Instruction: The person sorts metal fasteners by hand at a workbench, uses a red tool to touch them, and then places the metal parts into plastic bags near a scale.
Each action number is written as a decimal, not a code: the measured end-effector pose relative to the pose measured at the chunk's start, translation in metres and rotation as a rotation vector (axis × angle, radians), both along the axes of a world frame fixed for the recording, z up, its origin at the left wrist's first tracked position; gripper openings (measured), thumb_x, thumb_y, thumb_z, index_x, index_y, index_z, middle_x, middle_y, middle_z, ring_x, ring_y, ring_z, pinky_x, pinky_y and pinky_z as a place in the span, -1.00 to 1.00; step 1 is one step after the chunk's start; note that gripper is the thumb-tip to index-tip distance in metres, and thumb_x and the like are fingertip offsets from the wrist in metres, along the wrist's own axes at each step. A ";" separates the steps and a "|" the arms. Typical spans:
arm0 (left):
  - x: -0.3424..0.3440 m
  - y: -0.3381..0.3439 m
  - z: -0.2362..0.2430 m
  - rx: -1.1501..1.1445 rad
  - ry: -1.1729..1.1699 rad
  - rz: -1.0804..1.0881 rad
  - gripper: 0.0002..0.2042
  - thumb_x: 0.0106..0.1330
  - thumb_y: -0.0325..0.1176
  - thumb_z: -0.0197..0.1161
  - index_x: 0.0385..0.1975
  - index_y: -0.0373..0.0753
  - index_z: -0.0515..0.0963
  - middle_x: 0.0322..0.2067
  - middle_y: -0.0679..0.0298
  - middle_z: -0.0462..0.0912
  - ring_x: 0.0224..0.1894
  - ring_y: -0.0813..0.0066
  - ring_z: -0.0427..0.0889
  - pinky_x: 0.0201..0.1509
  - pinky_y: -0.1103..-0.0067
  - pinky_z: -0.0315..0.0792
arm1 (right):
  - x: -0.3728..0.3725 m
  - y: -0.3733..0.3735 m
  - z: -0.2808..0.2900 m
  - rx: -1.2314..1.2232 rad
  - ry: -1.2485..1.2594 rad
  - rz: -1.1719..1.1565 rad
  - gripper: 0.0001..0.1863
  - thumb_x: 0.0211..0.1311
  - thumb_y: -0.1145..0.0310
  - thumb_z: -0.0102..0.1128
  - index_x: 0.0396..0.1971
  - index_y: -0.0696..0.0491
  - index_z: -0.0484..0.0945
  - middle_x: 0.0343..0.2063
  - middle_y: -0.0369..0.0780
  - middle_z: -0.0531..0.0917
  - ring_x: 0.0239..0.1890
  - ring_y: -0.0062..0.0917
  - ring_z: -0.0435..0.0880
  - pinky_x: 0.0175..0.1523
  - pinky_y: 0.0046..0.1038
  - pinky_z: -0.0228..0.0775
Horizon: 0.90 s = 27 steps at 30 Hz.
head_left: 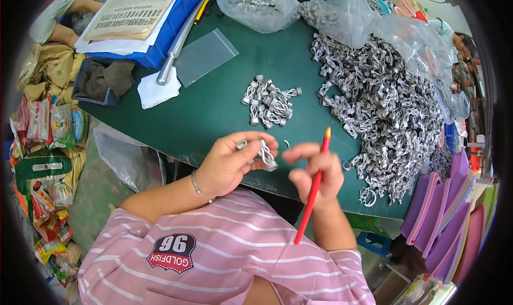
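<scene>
My left hand (pixel 227 163) is closed on a small grey metal piece (pixel 266 156) with twisted open loops and a round, ridged end. The piece is tilted, ridged end toward my right hand. My right hand (pixel 327 171) holds a slim red pencil-like stick (pixel 312 206), its yellowish tip pointing away from me. The fingers of this hand are curled and stand a little apart from the metal piece. Beyond both hands, a small pile of similar metal pieces (pixel 271 102) lies on the green table (pixel 214 112). To the right spreads a far larger heap of them (pixel 390 112).
At far left stands a blue bin (pixel 176 24) with papers on top. Nearby lie a metal rod (pixel 173 54), a clear flat bag (pixel 208 56) and white paper (pixel 159 90). Plastic bags (pixel 259 6) line the back. Purple boards (pixel 438 219) stand right. Another person's arm (pixel 64 35) shows at upper left.
</scene>
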State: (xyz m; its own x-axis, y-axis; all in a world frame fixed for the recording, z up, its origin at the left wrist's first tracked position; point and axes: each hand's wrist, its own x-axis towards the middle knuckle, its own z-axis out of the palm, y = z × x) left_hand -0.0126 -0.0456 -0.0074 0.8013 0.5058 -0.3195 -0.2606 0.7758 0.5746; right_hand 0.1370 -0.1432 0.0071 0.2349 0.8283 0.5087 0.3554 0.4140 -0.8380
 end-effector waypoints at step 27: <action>0.013 0.017 -0.002 0.402 0.346 -0.146 -0.86 0.19 -0.47 0.12 -0.31 -0.38 0.41 -0.50 0.17 0.55 -0.65 0.66 0.41 -0.66 0.77 0.28 | 0.018 0.029 -0.016 0.020 -0.276 -0.116 -0.68 -0.29 0.58 0.34 -0.65 0.08 0.29 -0.43 -0.16 0.57 -0.46 -0.33 0.54 -0.39 -0.45 0.37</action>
